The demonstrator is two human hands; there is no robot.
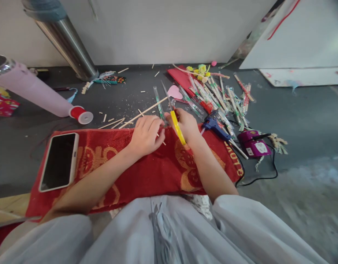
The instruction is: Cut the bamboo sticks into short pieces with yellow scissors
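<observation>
My right hand (186, 126) is closed on a pair of scissors with yellow handles (177, 128); the narrow blades point away from me. Close beside it, my left hand (148, 134) has its fingers curled in a pinch. A short end of a thin wooden stick (161, 139) shows by the left thumb, and the rest of it is hidden by the fingers. Both hands are over the far edge of a red towel (152, 172). Beyond them lie a longer wooden stick (147, 111), a clear plastic wrapper with green print (158, 102) and a pink paper heart (174, 92).
Many wrapped sticks (212, 95) are heaped at right, near a blue glue gun (216, 126) and a purple power cube (253, 143) with a black cord. A phone (59, 161) lies on the towel's left. A pink tumbler (39, 88), red spool (81, 114) and steel flask (68, 44) are farther left.
</observation>
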